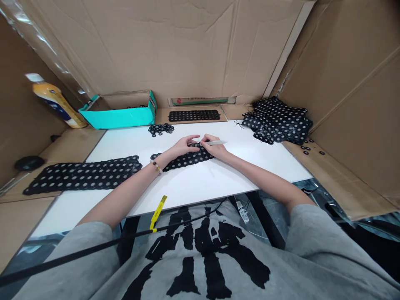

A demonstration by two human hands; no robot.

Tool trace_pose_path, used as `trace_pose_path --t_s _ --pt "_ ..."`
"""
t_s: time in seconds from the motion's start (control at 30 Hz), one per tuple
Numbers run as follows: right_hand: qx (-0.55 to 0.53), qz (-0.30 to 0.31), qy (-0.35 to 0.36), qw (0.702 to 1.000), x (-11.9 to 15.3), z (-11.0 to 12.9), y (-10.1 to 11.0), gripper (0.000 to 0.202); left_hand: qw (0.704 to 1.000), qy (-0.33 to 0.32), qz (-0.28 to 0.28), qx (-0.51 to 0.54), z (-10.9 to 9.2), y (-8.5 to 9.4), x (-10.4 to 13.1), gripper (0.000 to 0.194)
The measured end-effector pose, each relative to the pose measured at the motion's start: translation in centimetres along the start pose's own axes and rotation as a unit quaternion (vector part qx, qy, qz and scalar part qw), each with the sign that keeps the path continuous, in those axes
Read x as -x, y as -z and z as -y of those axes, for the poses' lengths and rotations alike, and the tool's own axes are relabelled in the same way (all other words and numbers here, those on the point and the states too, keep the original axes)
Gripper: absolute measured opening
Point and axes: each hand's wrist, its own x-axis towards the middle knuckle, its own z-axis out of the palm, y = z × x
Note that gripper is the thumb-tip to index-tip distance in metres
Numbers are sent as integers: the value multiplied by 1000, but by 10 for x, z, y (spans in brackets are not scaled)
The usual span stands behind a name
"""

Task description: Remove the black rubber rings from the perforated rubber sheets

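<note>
In front of me on the white table lies a strip of black sheet (187, 160) patterned with rows of round holes. My left hand (183, 146) rests at its upper edge, thumb and index finger apart, with nothing visible between them. My right hand (215, 148) pinches a slim white pen-shaped tool (215, 142) over the right end of the strip. Its tip is hidden by the fingers. Loose black rings (161, 129) lie in a small pile beyond my left hand.
A longer holed strip (84, 174) lies at left and another (194, 116) at the back. A heap of holed sheets (278, 121) sits at back right. A turquoise box (120, 119), a bottle (58, 102) and cardboard walls (187, 46) border the white table (193, 187).
</note>
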Motion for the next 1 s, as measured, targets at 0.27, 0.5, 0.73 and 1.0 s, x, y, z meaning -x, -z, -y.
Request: trace_pose_path --t_s 0.27,0.5,0.73,1.0 --pt "-85 47 -24 995 0 -3 8 18 998 -30 24 -41 -2 -2 -1 77" --pt "-80 56 -10 995 1 -4 8 20 999 27 9 21 -2 -2 0 89" --pt "57 47 8 997 5 2 -1 16 993 79 35 77 -2 5 -1 98" --pt "15 74 -21 997 -1 -1 23 14 1000 21 -11 -7 3 1 -2 82"
